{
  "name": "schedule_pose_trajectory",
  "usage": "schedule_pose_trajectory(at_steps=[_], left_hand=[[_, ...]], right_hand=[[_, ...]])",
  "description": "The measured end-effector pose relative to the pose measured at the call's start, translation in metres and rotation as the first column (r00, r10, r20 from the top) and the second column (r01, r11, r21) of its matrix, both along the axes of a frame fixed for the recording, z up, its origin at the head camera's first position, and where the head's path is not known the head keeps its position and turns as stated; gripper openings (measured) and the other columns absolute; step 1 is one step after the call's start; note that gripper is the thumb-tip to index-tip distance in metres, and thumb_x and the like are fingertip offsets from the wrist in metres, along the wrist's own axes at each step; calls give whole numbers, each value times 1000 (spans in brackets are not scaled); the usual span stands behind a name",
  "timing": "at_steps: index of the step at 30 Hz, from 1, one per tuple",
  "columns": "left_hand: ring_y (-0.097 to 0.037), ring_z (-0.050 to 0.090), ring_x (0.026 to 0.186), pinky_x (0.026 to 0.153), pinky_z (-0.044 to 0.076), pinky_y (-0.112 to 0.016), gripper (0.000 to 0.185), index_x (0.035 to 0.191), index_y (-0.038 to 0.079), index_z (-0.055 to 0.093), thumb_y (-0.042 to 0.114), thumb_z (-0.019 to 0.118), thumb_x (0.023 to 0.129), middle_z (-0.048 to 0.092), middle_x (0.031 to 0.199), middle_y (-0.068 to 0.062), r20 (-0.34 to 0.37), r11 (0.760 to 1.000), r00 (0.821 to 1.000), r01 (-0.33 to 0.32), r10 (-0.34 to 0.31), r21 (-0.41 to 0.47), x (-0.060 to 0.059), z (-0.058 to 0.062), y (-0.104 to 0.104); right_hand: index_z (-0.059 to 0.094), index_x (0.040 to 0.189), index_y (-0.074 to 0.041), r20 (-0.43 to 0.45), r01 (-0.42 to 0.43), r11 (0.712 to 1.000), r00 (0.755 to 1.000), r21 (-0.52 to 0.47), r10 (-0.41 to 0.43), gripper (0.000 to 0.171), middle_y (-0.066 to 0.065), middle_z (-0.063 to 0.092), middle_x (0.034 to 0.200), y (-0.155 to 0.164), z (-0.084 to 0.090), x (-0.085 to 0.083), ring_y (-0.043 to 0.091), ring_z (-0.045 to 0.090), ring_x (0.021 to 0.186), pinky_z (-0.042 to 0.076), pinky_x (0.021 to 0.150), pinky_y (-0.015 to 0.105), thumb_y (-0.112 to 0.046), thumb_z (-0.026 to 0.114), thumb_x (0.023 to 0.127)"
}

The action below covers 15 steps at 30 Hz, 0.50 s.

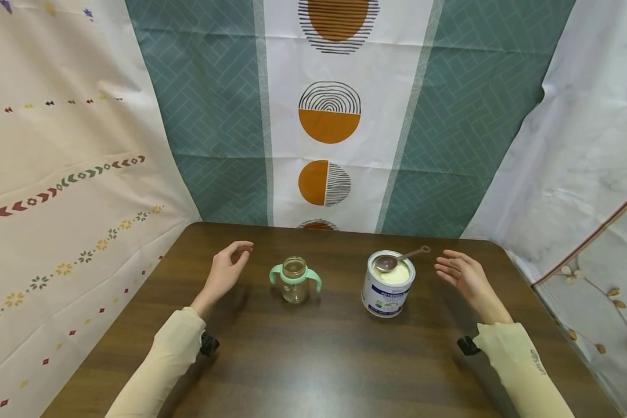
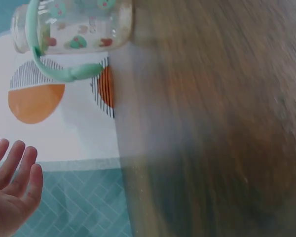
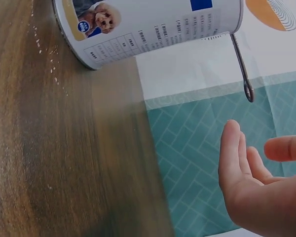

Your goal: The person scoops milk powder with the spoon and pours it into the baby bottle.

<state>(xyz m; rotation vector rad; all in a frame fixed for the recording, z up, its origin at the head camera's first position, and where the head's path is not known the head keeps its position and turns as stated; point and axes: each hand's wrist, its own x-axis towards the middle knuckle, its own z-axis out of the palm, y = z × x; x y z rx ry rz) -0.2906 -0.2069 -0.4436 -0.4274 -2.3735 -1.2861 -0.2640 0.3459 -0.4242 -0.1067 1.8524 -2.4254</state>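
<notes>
Hands are held open and empty: left hand [image 1: 226, 268] beside the uncapped bottle [image 1: 295, 280], right hand [image 1: 462, 273] beside the open tin [image 1: 388, 284], where a spoon [image 1: 399, 259] is rested within reach.

Bright, even light, soft shadows; left wrist view blurred, head view edges warped.

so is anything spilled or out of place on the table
Yes: pale powder specks lie scattered on the dark wooden table beside the base of the white formula tin, which looks like a small spill. The tin and the clear green-handled bottle stand upright.
</notes>
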Motion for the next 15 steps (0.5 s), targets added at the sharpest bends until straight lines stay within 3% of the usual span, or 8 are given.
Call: schedule_pose_trajectory(at_steps=[6,15], left_hand=[[-22,66,97,76,51,-16,20,115,9,65,13,55,98,70,107,-11,19,998,1000,19,-20,52,1,2,8],[-26,66,92,75,52,-19,18,112,6,67,11,56,98,69,104,-18,14,994,999,31,-33,107,3,2,17]], right_hand=[[58,106,-18,35,10,1000,999,-23,-9,28,-5,70,95,-1,0,-1,9,69,88,57,80,20,-5,33,104],[61,102,-21,51,8,1000,999,-21,-7,32,-5,71,94,-5,0,-2,8,68,88,57,79,20,-6,33,104]])
